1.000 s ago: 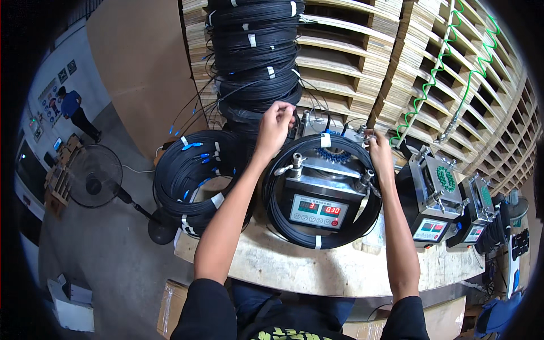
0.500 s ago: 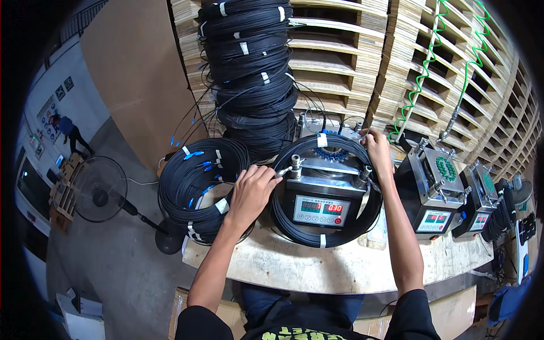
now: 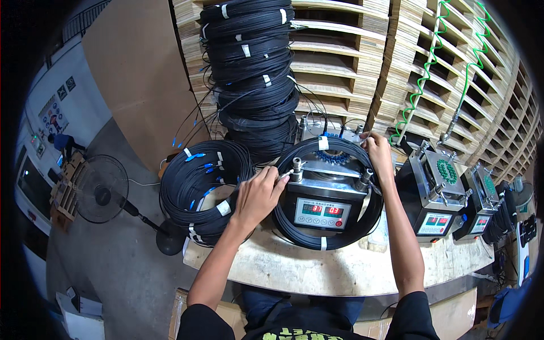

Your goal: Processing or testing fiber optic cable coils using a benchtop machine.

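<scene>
A black cable coil (image 3: 327,242) with white tape bands lies wound around the posts of a grey winding machine (image 3: 324,195) with a red digital display. My left hand (image 3: 258,195) grips the coil's left side by a metal post. My right hand (image 3: 378,154) holds the coil's upper right edge near a white band. A second black coil (image 3: 198,190) with blue connectors lies on the table to the left. Behind the machine rises a tall stack of finished black coils (image 3: 255,73).
The worn wooden table (image 3: 340,272) also carries two more winding machines (image 3: 433,195) at the right. Stacked wooden pallets (image 3: 362,62) with green coiled hoses stand behind. A floor fan (image 3: 102,195) stands at left; cardboard boxes (image 3: 226,311) sit under the table.
My left hand came down from the top of the coil to its left side and now grips it by the post. My right hand stayed on the upper right edge.
</scene>
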